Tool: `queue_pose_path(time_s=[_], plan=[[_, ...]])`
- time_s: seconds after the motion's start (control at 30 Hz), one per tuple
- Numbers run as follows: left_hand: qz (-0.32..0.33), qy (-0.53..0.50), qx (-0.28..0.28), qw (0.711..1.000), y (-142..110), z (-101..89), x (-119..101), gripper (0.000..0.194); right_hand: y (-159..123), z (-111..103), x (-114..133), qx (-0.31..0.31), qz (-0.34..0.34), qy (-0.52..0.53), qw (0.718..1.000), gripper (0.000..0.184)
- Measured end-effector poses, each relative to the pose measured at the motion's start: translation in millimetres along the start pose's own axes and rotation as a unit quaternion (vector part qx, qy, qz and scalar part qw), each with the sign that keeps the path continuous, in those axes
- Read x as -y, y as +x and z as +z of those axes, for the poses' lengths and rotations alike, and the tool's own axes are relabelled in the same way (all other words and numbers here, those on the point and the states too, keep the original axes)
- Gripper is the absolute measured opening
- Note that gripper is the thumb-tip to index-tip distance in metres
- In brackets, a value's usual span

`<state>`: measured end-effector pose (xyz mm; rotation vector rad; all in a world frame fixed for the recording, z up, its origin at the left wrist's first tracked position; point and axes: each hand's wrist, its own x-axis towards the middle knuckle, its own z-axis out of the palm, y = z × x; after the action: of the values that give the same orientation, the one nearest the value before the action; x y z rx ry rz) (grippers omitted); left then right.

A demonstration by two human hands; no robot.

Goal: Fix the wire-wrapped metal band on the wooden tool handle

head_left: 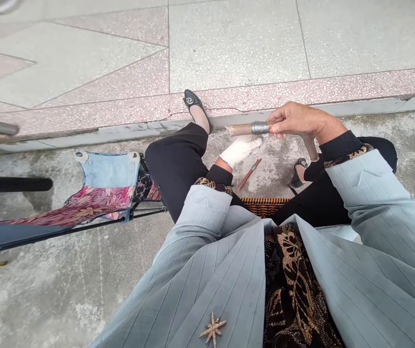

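My right hand (299, 121) is bare and closed around a brown wooden rod (241, 129) held level over the ground. A band of grey wire (260, 127) is wound tightly round the rod just left of my fingers. My left hand (241, 149), in a white glove, sits just under the rod's left part with its fingers curled toward the wire; whether it grips anything I cannot make out. A thin reddish-brown stick (250, 174) lies on the concrete between my legs.
I sit low with black-trousered legs spread and black flat shoes (192, 101) near a terrazzo step (120, 116). A folding stool with floral fabric (84, 205) stands at my left. A dark cylinder (15, 184) lies at far left. A woven seat edge (264, 205) shows beneath me.
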<state>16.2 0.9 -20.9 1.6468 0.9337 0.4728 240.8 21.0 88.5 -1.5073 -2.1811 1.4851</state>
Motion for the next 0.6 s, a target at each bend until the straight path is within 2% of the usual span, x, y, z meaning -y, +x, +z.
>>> queue_pose_path(time_s=[0.13,0.27,0.33,0.4,0.5,0.6], plan=[[0.008,-0.084,0.029,0.996,-3.4,6.0,-7.1,0.04,6.0,6.9,-1.5,-0.065,0.028,0.037,0.997,0.035],[0.022,-0.086,0.044,0.995,-4.0,8.3,-10.8,0.034,15.2,13.0,-2.9,-0.106,0.047,0.038,0.993,0.044],[0.027,-0.066,0.047,0.996,-4.1,9.0,-10.4,0.031,20.9,12.8,-5.4,-0.113,0.063,0.005,0.992,0.047],[0.032,-0.029,0.039,0.998,-4.4,9.5,-9.9,0.029,26.2,10.8,-8.0,-0.117,0.085,-0.072,0.987,0.044],[0.046,0.063,0.023,0.997,-4.8,8.8,-9.7,0.025,31.2,8.7,-10.6,-0.089,0.127,-0.217,0.964,0.033],[0.049,0.131,0.025,0.99,-5.0,5.6,-8.7,0.023,31.8,11.2,-13.4,0.004,0.147,-0.302,0.942,0.024]])
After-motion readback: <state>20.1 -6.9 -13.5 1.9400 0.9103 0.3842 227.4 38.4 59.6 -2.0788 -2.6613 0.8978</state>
